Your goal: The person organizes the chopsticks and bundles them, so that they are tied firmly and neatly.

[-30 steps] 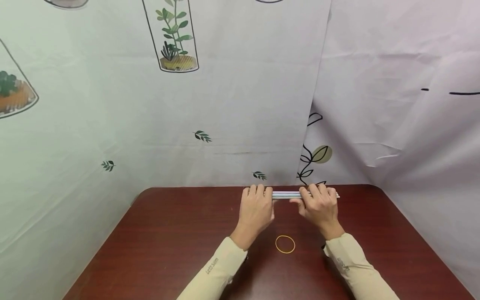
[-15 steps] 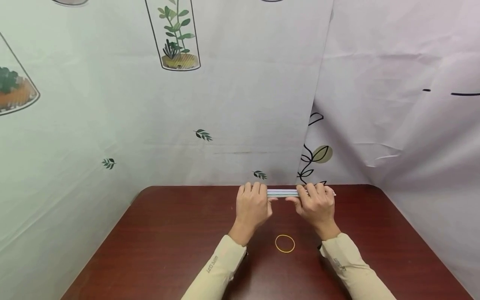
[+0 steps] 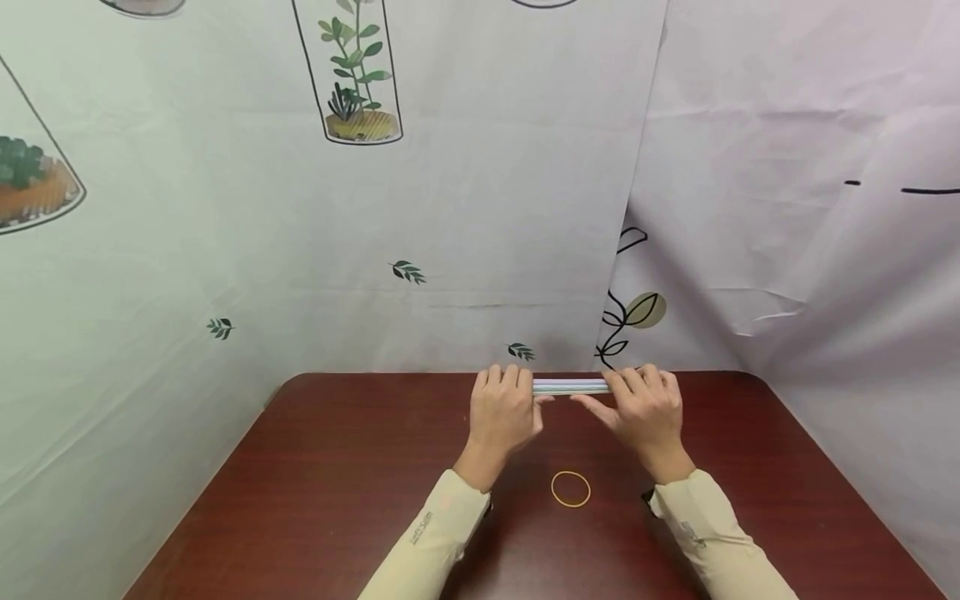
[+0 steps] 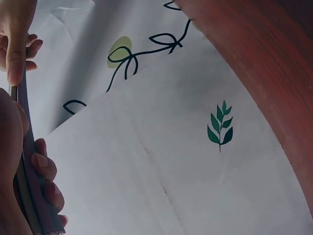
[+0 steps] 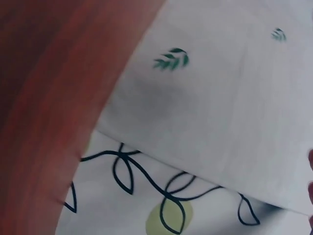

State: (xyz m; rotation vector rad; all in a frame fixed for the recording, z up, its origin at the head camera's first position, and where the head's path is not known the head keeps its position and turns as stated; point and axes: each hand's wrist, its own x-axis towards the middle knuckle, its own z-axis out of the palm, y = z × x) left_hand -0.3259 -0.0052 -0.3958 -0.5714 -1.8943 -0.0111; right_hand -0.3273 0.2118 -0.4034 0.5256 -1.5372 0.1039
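Observation:
Level near the table's far edge in the head view is a narrow layered bundle of long flat strips [image 3: 572, 387], pale with lilac and teal lines. My left hand [image 3: 501, 417] grips its left part, fingers over the top and thumb along the underside. On the right part, my right hand [image 3: 647, 417] holds it with curled fingers, thumb stretched toward the middle. The left wrist view shows the bundle [image 4: 34, 171] running up along the left edge, its lower end slightly ragged. Only fingertips [image 5: 311, 188] show in the right wrist view. The bundle's outer ends are covered by my hands in the head view.
A yellow rubber band [image 3: 572, 506] lies on the dark red-brown table [image 3: 360, 475] between my forearms. Behind the table hangs a white cloth [image 3: 480, 208] printed with leaves and plants. Pale sleeves cover both forearms.
My right hand has slid right along the bundle, covering the end that stuck out before and baring more of the middle. My left hand has shifted slightly left. The rubber band stays put.

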